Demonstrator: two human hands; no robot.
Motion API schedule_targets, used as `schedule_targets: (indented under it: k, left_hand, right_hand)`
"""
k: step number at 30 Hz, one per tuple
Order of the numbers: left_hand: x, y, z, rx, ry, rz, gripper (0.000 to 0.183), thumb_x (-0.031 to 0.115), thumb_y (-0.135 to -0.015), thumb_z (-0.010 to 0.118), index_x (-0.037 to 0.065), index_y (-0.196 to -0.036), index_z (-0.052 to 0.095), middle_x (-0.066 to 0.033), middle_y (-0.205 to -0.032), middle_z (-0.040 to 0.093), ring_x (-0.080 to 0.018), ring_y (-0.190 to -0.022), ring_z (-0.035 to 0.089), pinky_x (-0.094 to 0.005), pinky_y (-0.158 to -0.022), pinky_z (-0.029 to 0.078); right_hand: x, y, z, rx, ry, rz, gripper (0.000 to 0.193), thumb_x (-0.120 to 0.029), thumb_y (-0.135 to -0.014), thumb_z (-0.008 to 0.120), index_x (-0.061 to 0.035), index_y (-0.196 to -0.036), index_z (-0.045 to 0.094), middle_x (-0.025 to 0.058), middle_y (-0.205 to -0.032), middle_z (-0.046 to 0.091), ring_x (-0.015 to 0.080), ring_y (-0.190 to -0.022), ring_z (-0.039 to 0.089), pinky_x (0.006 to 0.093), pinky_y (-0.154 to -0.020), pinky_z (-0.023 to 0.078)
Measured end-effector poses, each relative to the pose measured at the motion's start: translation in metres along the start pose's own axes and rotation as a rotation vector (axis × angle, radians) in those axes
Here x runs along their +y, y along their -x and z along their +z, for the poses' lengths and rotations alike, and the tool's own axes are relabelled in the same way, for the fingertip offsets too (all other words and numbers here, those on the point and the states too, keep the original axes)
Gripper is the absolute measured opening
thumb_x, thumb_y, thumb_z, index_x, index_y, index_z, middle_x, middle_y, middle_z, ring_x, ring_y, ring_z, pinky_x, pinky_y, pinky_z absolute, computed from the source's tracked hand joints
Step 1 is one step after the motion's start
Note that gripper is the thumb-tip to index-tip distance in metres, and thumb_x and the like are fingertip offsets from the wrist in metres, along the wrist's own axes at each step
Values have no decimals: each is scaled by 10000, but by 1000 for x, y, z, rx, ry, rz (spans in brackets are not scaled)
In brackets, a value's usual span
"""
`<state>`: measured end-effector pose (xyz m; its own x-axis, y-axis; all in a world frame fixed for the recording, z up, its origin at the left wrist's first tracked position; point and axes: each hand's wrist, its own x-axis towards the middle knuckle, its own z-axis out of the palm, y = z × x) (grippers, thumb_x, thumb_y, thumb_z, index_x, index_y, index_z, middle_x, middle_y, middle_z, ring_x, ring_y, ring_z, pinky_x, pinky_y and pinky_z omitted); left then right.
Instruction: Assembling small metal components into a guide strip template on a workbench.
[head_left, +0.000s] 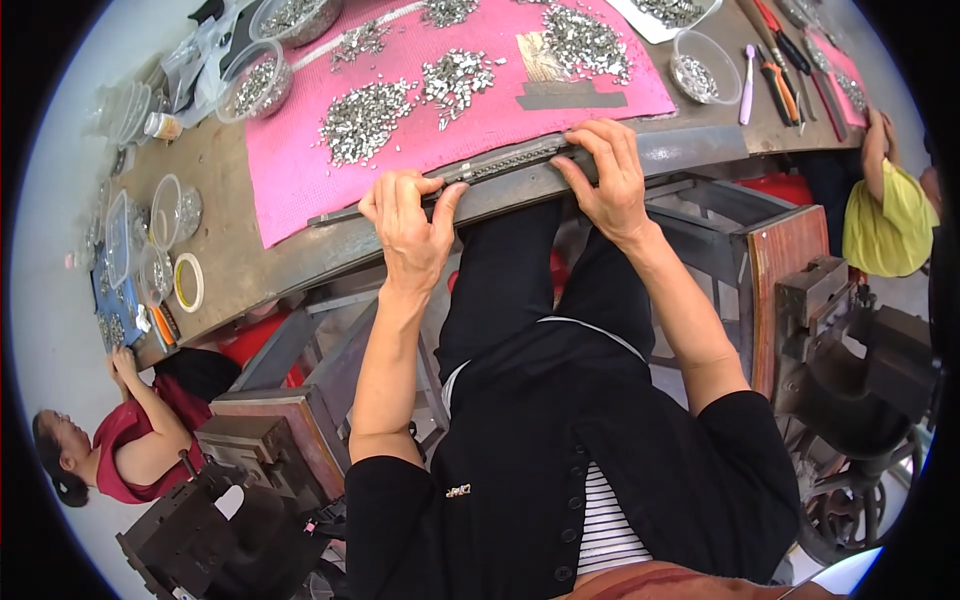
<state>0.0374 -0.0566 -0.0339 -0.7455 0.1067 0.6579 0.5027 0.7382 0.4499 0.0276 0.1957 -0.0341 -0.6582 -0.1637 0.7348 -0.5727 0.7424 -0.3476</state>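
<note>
A long, narrow dark metal bar [512,160] lies along the near edge of the table, with a row of small pieces set along its middle. My left hand [410,220] is closed on the bar left of that row, its thumb on the near side and its fingers over the top. Right of the row, my right hand [610,180] pinches the bar between thumb and bent fingers. Just beyond the bar is a pink mat [285,190] bearing several loose heaps of small silvery metal pieces [365,120].
Clear plastic tubs [228,100] of metal pieces stand at the far left, another tub [697,75] at the right. Pliers [775,85] and a purple-handled tool [747,90] lie beyond it. A tape roll [188,282] sits at left. People sit at both sides, near heavy machines [215,530].
</note>
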Motion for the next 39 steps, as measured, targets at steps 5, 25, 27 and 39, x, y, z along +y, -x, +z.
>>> schedule_targets:
  k: [5, 25, 27, 39]
  left_hand:
    - [-1, -2, 1, 2, -3, 14, 311, 171, -756, 856, 85, -916, 604, -51, -858, 569, -232, -858, 560, -371, -847, 329]
    - [0, -72, 30, -493, -127, 52, 640, 446, -1052, 432, -61, -1441, 457, -236, -1540, 414, -466, -1461, 303, -728, -1143, 127]
    - [7, -66, 24, -534, -86, 77, 644, 446, -1056, 424, -63, -1450, 447, -218, -1546, 414, -468, -1464, 292, -737, -1144, 107]
    - [-15, -55, -36, -702, -116, -82, 584, 488, -1063, 395, 83, -1467, 514, -58, -1581, 428, -452, -1507, 207, -749, -1140, 30]
  right_hand:
    - [-1, -3, -2, -13, 18, 20, 379, -57, -742, 828, -33, -1070, 639, 108, -1086, 622, 328, -1057, 588, 418, -901, 498]
    - [18, -100, 65, -419, -69, -14, 295, -118, -862, 665, -24, -1140, 639, 165, -1009, 579, 355, -908, 581, 428, -824, 492]
    - [17, -98, 58, -493, -105, 30, 247, -107, -865, 655, -19, -1094, 632, 162, -998, 583, 354, -921, 588, 425, -826, 495]
    - [32, -87, 9, -482, -230, 131, 145, -31, -889, 662, -48, -1030, 694, 104, -943, 621, 256, -833, 644, 356, -716, 516]
